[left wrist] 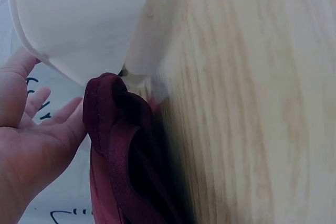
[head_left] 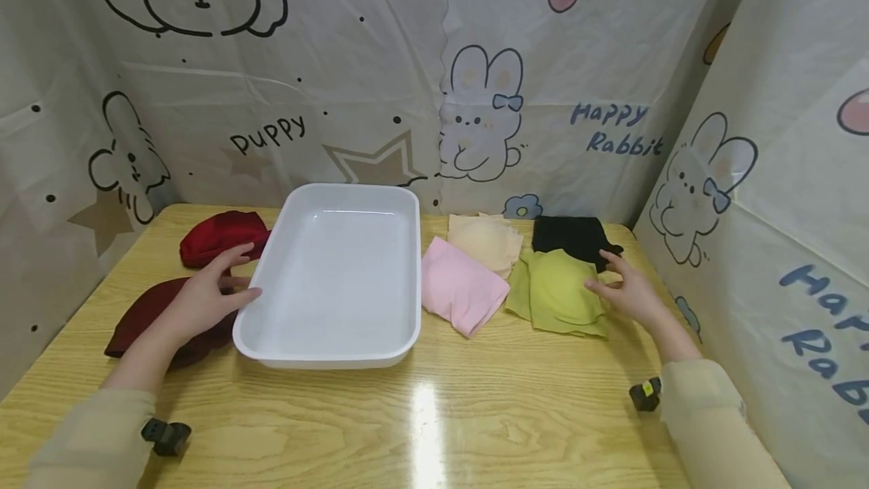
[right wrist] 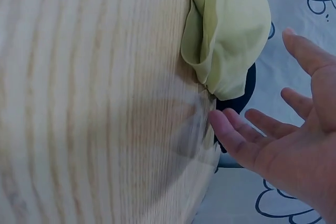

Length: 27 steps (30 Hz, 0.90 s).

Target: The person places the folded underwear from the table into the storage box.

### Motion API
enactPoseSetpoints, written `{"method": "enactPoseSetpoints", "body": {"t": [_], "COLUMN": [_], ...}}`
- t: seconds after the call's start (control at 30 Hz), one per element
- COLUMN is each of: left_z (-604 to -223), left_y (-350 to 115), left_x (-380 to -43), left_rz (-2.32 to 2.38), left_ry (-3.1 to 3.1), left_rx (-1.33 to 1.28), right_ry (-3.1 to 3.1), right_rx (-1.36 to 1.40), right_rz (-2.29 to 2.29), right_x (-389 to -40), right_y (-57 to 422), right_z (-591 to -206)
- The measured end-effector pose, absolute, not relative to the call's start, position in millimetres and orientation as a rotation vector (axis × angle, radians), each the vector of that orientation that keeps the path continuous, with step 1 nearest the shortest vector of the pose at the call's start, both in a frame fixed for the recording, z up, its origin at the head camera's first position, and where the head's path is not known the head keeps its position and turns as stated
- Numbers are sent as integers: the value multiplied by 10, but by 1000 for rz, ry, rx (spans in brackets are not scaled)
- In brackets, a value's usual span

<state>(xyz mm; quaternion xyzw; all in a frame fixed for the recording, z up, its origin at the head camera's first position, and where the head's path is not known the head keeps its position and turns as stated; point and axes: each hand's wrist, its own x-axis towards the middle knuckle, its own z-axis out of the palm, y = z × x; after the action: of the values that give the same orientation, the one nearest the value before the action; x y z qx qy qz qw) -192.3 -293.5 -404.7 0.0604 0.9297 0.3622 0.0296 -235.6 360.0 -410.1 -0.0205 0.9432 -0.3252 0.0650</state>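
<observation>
My left hand (head_left: 204, 299) is over a folded maroon bra (head_left: 145, 315), fingers spread, its thumb at the left rim of a white plastic tray (head_left: 333, 285). Whether the thumb touches the rim I cannot tell. A bright red folded bra (head_left: 220, 238) lies just beyond that hand. In the left wrist view the maroon bra (left wrist: 110, 145) shows its stitched edge. On the other side, my right hand (head_left: 631, 293) hovers with parted fingers by the right edge of a yellow-green folded bra (head_left: 563, 293). Behind it lies a black folded cloth garment (head_left: 570, 236). Neither hand holds anything.
Between the tray and the yellow-green bra lie a pink folded garment (head_left: 465, 285) and a beige folded garment (head_left: 485, 240). A wooden table (head_left: 509, 413) bears everything. Printed cloth curtains (head_left: 380, 81) enclose its back and sides.
</observation>
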Motion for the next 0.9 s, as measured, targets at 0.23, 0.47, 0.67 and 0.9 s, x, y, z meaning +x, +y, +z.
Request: {"method": "enactPoseSetpoints", "body": {"t": [0.23,0.47,0.67,0.9], "left_z": [-4049,-4063,-4070,-4079], "left_y": [-2948,-2909,-2877,-2855], "left_x": [-1965,-2007,-2032,-2039], "left_rz": [1203,1182,1129,1118], "left_ry": [2767,2730,2733,2730], "left_rx": [229,213,189,170], "right_ry": [2769,2667,2622,2610], "right_rx": [-61,-74,-70,-71], "right_rz": [-952,-1023,-1013,-976], "right_x": [-2421,-2495,-2539,-2610], "right_y": [3642,3672,3657,3653], "right_z": [-4136,-4197,-4205,-4202]}}
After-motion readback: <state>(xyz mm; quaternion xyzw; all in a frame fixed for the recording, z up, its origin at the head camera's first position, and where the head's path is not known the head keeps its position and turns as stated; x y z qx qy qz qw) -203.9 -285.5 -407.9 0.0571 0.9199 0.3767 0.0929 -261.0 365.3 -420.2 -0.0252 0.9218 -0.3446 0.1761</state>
